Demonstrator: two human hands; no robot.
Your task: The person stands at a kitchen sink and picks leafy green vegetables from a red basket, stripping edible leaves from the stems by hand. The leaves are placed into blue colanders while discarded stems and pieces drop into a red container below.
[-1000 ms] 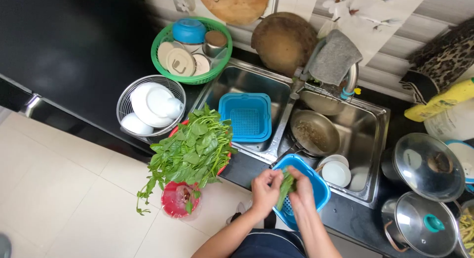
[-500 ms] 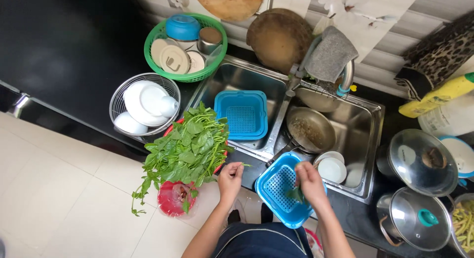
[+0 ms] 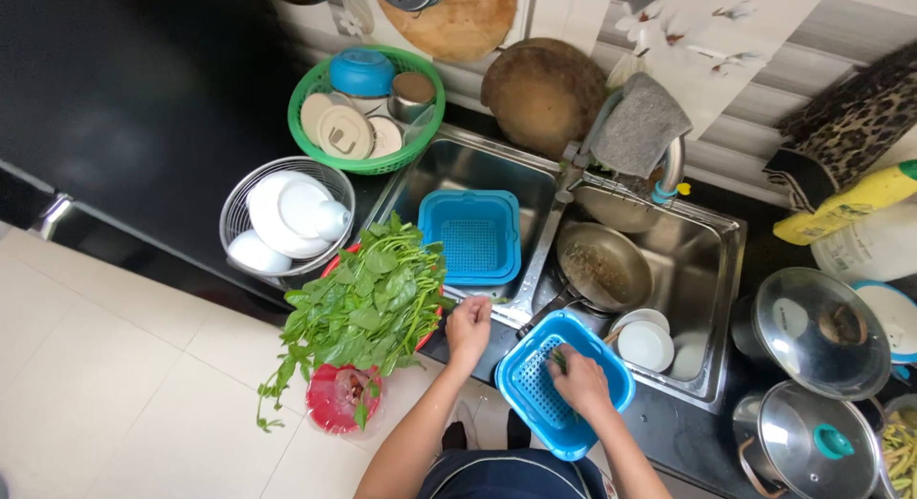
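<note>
Since the earlier frame the left hand (image 3: 468,329) has reached left to the stems of the greens (image 3: 368,308) heaped on the near left of the table (image 3: 143,107); its grip is curled at a stem, though I cannot tell whether it is clenched on it. The right hand (image 3: 578,380) has gone down into the near blue basket (image 3: 535,389), fingers bent on a few green leaves (image 3: 557,361). A second blue basket (image 3: 470,233) sits farther off in the left sink (image 3: 449,169).

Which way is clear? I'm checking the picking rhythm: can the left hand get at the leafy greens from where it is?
Probably yes: the left hand sits right beside the leafy greens, nothing between.
</note>
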